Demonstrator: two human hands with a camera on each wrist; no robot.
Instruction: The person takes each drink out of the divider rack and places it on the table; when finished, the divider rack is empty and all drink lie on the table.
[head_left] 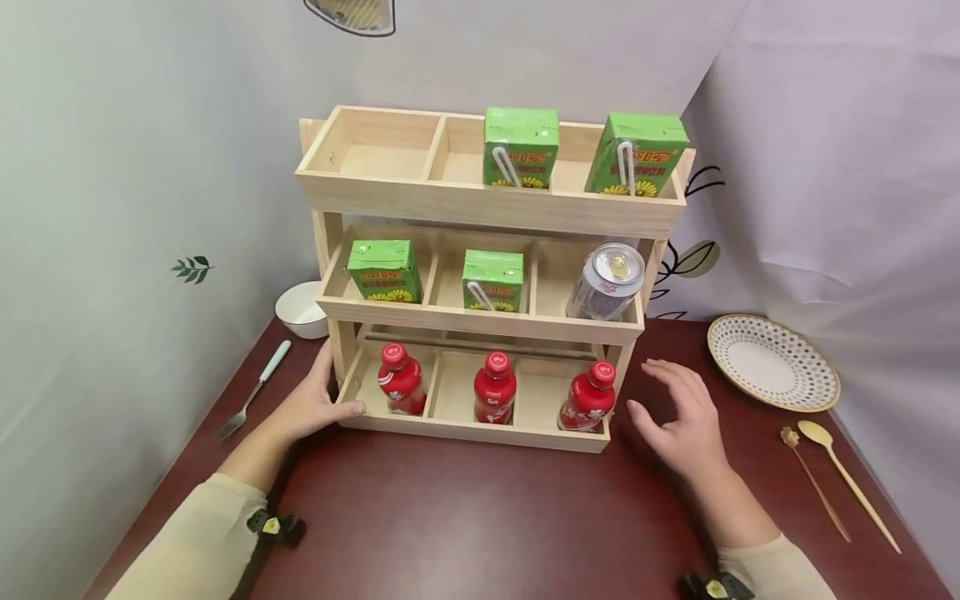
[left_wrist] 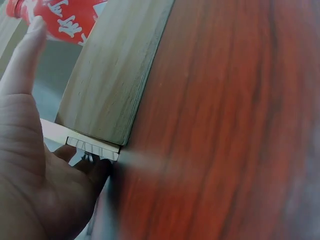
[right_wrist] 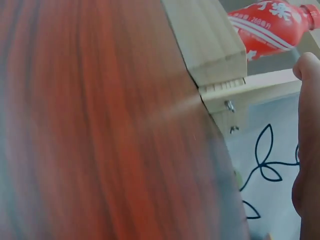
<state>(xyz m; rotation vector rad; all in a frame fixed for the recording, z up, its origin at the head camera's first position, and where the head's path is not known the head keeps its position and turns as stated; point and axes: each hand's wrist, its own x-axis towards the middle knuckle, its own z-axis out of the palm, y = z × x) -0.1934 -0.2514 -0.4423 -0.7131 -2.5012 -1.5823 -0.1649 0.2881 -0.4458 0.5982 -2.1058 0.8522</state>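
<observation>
A three-tier wooden rack (head_left: 487, 205) stands on the table. My left hand (head_left: 318, 400) holds its lower left corner, the thumb reaching over the side panel and the fingers outside; in the left wrist view the fingertips bend beside the wood. My right hand (head_left: 686, 421) is just off the lower right corner, thumb and fingers spread apart, holding nothing. Red bottles (head_left: 495, 388) stand one per bottom compartment. The middle tier has two green drink cartons (head_left: 492, 280) and a silver can (head_left: 606, 282) at right. Two more cartons (head_left: 521, 148) stand in the top tier's middle and right compartments.
Left of the rack are a white bowl (head_left: 302, 310) and a fork (head_left: 255, 390) with a pale handle. At right lie a patterned plate (head_left: 772, 363), a gold spoon (head_left: 847, 479) and a thin gold stirrer (head_left: 813, 482). Pale cloth (head_left: 150, 208) surrounds the dark red table (head_left: 465, 517).
</observation>
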